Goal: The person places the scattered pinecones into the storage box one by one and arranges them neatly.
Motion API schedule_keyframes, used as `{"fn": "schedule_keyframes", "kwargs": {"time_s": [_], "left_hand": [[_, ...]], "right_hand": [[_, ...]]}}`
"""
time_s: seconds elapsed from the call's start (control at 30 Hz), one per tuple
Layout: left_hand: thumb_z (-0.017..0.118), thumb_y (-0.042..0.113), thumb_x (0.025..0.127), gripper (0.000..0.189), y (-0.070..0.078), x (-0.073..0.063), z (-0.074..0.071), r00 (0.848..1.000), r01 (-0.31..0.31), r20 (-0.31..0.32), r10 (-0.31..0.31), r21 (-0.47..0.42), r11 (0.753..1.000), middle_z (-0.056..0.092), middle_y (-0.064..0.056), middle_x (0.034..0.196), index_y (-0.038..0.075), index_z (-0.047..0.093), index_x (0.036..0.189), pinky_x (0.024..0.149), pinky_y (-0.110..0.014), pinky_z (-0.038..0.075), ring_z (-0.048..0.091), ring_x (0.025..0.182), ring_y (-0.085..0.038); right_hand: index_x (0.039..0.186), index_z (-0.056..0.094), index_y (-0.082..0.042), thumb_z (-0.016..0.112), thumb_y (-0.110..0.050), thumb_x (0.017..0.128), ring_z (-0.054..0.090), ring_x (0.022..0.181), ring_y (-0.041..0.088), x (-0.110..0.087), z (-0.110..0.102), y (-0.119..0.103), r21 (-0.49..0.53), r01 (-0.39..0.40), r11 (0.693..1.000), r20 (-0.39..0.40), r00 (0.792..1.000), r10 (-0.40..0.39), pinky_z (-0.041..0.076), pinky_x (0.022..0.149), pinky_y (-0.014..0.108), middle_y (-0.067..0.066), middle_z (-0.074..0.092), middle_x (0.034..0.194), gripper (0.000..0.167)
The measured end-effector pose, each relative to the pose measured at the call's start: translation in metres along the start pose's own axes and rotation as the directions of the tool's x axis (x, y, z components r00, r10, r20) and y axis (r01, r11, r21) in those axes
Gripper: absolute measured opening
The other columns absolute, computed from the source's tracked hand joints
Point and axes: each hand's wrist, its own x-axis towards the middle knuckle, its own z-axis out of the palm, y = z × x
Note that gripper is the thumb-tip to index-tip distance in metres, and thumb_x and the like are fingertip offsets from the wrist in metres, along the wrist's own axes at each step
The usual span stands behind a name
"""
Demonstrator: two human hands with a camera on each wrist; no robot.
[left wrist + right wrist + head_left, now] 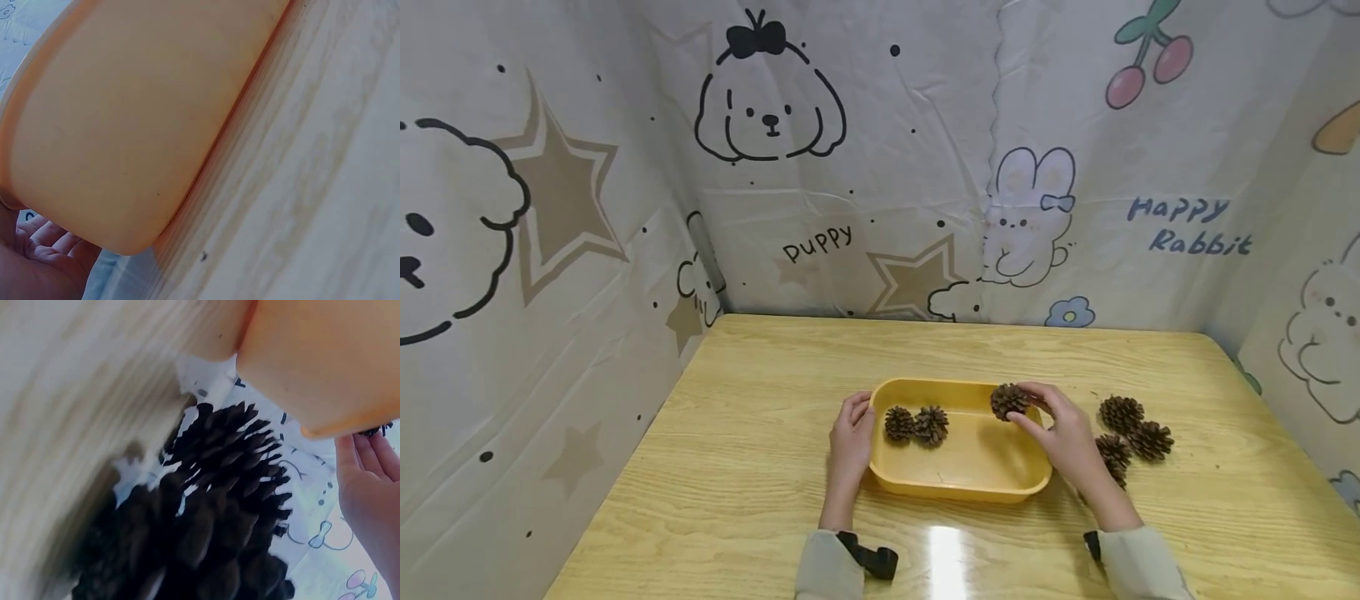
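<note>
A yellow plastic tray sits on the table, with two pine cones side by side in its left part. My left hand holds the tray's left end at the rim; in the left wrist view the fingers lie against the outside of that end. Over the tray's far right corner, my right hand pinches another pine cone between thumb and fingers. In the right wrist view that cone is mostly hidden behind the tray wall.
Several more pine cones lie in a group on the wooden table, right of the tray and close to my right forearm. Two of them loom large in the right wrist view. A printed cloth hangs behind the table and along its sides.
</note>
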Motion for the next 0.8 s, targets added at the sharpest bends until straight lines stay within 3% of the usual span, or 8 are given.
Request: {"fn": "schedule_keyframes", "kwargs": {"time_s": [0.07, 0.13, 0.4, 0.63, 0.8], "left_hand": [[0.053, 0.019, 0.098, 0.032, -0.001, 0.0, 0.0, 1.0, 0.001, 0.0, -0.001, 0.001, 1.0, 0.064, -0.016, 0.131, 0.011, 0.059, 0.128, 0.102, -0.046, 0.051, 0.06, 0.124, -0.033], [0.053, 0.02, 0.098, 0.031, -0.001, 0.0, 0.0, 1.0, 0.005, 0.0, -0.005, 0.003, 1.0, 0.064, -0.016, 0.131, 0.011, 0.059, 0.128, 0.103, -0.046, 0.051, 0.06, 0.124, -0.033], [0.052, 0.021, 0.1, 0.033, 0.0, 0.0, -0.001, 1.0, -0.002, 0.017, 0.002, -0.001, 1.0, 0.063, -0.016, 0.133, 0.011, 0.057, 0.131, 0.104, -0.046, 0.05, 0.059, 0.126, -0.033], [0.051, 0.017, 0.099, 0.03, -0.002, 0.001, 0.0, 0.999, -0.05, 0.007, 0.05, 0.005, 0.999, 0.065, -0.02, 0.128, 0.008, 0.059, 0.126, 0.098, -0.043, 0.054, 0.061, 0.122, -0.036], [0.052, 0.019, 0.099, 0.031, -0.001, 0.002, -0.002, 1.0, -0.016, 0.016, 0.016, -0.01, 1.0, 0.064, -0.018, 0.131, 0.01, 0.058, 0.129, 0.103, -0.047, 0.05, 0.059, 0.125, -0.035]], "right_hand": [[0.126, 0.06, -0.001, 0.076, -0.011, 0.083, 0.064, 0.11, 0.036, 0.001, 0.003, -0.003, 0.007, 0.004, 1.0, 0.015, 1.0, -0.004, 0.052, 0.094, 0.041, 0.018, 0.065, 0.123, 0.047], [0.125, 0.06, 0.0, 0.076, -0.01, 0.082, 0.064, 0.11, 0.037, 0.003, 0.006, -0.005, 0.02, 0.018, 1.0, 0.026, 0.999, -0.018, 0.052, 0.093, 0.045, 0.019, 0.065, 0.122, 0.047], [0.122, 0.061, 0.002, 0.078, -0.005, 0.079, 0.066, 0.107, 0.034, 0.008, 0.017, -0.01, 0.021, 0.092, 0.996, 0.051, 0.994, -0.093, 0.055, 0.09, 0.044, 0.018, 0.066, 0.118, 0.047], [0.12, 0.061, 0.002, 0.079, -0.008, 0.078, 0.067, 0.105, 0.033, 0.012, 0.024, -0.013, -0.019, 0.119, 0.993, 0.089, 0.989, -0.117, 0.056, 0.09, 0.046, 0.017, 0.068, 0.115, 0.047], [0.118, 0.062, 0.001, 0.08, -0.01, 0.077, 0.067, 0.103, 0.033, 0.014, 0.028, -0.015, -0.046, 0.149, 0.988, 0.124, 0.982, -0.142, 0.055, 0.089, 0.048, 0.016, 0.069, 0.112, 0.046]]}}
